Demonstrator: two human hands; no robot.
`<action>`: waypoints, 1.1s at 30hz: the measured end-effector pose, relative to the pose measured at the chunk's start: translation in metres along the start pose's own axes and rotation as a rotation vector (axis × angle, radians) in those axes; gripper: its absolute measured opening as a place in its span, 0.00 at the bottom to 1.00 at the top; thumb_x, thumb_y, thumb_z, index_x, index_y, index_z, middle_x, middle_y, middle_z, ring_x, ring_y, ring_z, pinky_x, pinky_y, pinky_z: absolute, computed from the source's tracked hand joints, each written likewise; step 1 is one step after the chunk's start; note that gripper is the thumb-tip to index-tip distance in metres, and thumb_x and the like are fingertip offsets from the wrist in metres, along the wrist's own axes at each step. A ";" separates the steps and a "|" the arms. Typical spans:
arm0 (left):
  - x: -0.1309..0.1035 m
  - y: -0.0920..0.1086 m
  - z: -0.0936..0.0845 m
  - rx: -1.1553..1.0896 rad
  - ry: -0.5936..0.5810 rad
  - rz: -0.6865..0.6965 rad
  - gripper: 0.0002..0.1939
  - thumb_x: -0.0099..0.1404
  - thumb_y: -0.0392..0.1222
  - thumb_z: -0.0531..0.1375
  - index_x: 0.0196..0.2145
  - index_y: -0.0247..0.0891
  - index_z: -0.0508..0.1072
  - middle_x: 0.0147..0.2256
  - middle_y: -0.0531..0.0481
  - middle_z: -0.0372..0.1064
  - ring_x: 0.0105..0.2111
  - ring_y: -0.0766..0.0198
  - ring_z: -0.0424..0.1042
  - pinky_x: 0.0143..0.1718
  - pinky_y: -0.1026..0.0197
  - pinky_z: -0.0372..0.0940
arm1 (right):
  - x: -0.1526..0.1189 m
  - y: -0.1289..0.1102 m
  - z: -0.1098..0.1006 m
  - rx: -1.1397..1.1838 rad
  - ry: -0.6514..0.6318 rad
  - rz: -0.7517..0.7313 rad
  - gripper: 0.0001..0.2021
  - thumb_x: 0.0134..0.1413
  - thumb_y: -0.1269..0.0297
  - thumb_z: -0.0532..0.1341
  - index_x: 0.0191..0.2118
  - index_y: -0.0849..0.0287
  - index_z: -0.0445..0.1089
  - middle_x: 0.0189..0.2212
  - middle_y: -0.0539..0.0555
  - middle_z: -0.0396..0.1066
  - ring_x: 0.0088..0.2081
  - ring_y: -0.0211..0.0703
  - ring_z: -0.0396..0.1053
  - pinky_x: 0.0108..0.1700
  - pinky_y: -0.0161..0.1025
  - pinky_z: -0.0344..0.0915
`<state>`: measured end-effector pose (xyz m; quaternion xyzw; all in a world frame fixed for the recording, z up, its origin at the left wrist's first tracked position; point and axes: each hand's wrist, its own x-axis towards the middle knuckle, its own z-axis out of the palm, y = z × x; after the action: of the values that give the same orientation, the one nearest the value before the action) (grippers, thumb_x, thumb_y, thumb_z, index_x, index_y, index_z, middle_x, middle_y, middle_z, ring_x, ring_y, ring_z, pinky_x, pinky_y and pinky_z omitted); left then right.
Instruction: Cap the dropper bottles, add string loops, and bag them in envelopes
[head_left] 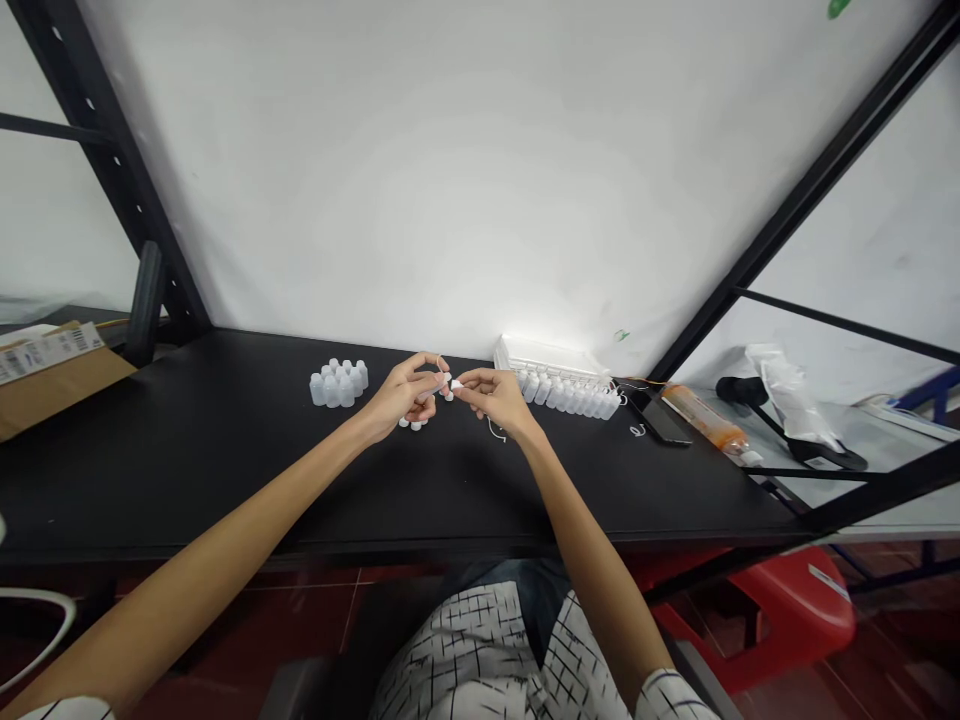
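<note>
a: head view, and the only one. both hands meet over the black tabletop [225, 450], just in front of the white wall. the left hand [405, 393] has its fingers curled shut round a small white bottle [439, 385], thumb arched over the top.

b: and the other one?

a: the right hand [495, 397] pinches a tiny white cap [455, 384] between thumb and forefinger, the rest of its fingers loosely folded. cap and bottle sit tip to tip, touching or as good as; too small to tell which.

b: so which way does the bottle lie from the right fingers?

a: straight to their left, with its long axis roughly level, running hand to hand, mouth end facing the cap. the two hands are about equally near the join.

b: what's around the bottle?

a: left of it, a tight cluster of white bottles [339, 383] standing upright. right of it, a long row of more bottles [570, 395] in front of a white tray [547, 355] against the wall. directly under the left hand, a few loose white caps [414, 424] on the tabletop. a thin pale thread [496, 432] trails below the right wrist.

b: further out?

a: far right of the bottle, past the row, an orange tube [709, 425] lies on its side, and a dark flat thing [660, 420] lies beside it. far left, a cardboard box [52, 370].
</note>
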<state>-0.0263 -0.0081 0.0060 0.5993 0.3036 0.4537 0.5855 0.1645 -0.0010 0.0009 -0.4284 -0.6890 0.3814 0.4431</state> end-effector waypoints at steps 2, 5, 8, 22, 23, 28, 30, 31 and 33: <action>0.000 -0.001 0.001 -0.014 -0.012 -0.037 0.15 0.62 0.51 0.64 0.37 0.41 0.63 0.23 0.58 0.62 0.12 0.77 0.52 0.13 0.72 0.41 | -0.002 -0.004 -0.001 0.113 -0.024 -0.001 0.17 0.41 0.56 0.70 0.36 0.62 0.75 0.25 0.50 0.70 0.20 0.32 0.61 0.19 0.31 0.60; 0.000 -0.002 0.004 0.000 0.002 -0.084 0.15 0.66 0.55 0.60 0.35 0.41 0.61 0.20 0.60 0.56 0.12 0.77 0.47 0.13 0.73 0.39 | -0.005 -0.007 0.000 0.187 -0.071 -0.022 0.16 0.41 0.57 0.71 0.36 0.62 0.76 0.25 0.49 0.69 0.21 0.31 0.61 0.19 0.30 0.60; 0.000 -0.004 0.005 0.034 0.029 -0.103 0.16 0.68 0.56 0.56 0.34 0.41 0.61 0.19 0.60 0.53 0.12 0.77 0.46 0.13 0.73 0.39 | -0.006 -0.007 0.002 0.200 -0.089 -0.039 0.16 0.42 0.57 0.71 0.37 0.62 0.76 0.25 0.49 0.69 0.21 0.31 0.62 0.19 0.30 0.60; -0.003 0.001 0.007 0.227 0.086 -0.040 0.11 0.71 0.49 0.52 0.33 0.40 0.60 0.16 0.62 0.46 0.12 0.75 0.45 0.12 0.73 0.42 | -0.009 -0.009 0.007 0.160 -0.189 -0.072 0.15 0.49 0.55 0.67 0.37 0.62 0.72 0.19 0.46 0.66 0.20 0.34 0.64 0.21 0.32 0.62; -0.003 0.000 0.007 0.238 0.087 -0.030 0.11 0.70 0.49 0.52 0.33 0.40 0.60 0.16 0.62 0.46 0.12 0.75 0.45 0.12 0.73 0.43 | -0.009 -0.008 0.008 0.153 -0.199 -0.079 0.15 0.50 0.55 0.67 0.37 0.62 0.72 0.19 0.46 0.66 0.20 0.34 0.65 0.21 0.32 0.63; -0.002 -0.001 0.007 0.299 0.106 0.015 0.11 0.70 0.47 0.51 0.32 0.39 0.61 0.16 0.62 0.46 0.13 0.73 0.47 0.12 0.72 0.44 | -0.009 -0.007 0.010 0.146 -0.242 -0.067 0.15 0.52 0.54 0.65 0.36 0.62 0.69 0.20 0.46 0.67 0.19 0.34 0.67 0.20 0.31 0.65; -0.002 -0.002 0.006 0.339 0.113 0.036 0.12 0.70 0.48 0.51 0.32 0.39 0.61 0.17 0.61 0.47 0.14 0.73 0.48 0.13 0.72 0.48 | -0.009 -0.007 0.010 0.149 -0.244 -0.047 0.16 0.53 0.52 0.65 0.35 0.62 0.68 0.23 0.48 0.68 0.19 0.35 0.70 0.19 0.31 0.64; -0.003 -0.002 0.006 0.376 0.121 0.059 0.12 0.69 0.49 0.51 0.32 0.39 0.61 0.18 0.60 0.48 0.15 0.73 0.49 0.14 0.72 0.51 | -0.009 -0.007 0.010 0.145 -0.250 -0.034 0.16 0.54 0.51 0.64 0.35 0.62 0.68 0.24 0.49 0.70 0.19 0.35 0.71 0.19 0.30 0.64; -0.003 -0.003 0.006 0.474 0.140 0.122 0.13 0.69 0.50 0.51 0.32 0.39 0.62 0.22 0.58 0.53 0.18 0.71 0.55 0.18 0.69 0.60 | -0.009 -0.007 0.011 0.134 -0.273 -0.006 0.18 0.56 0.48 0.62 0.33 0.62 0.67 0.25 0.50 0.71 0.19 0.36 0.72 0.18 0.29 0.63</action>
<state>-0.0220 -0.0130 0.0026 0.7044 0.4045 0.4446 0.3775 0.1548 -0.0138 0.0011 -0.3398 -0.7170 0.4801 0.3740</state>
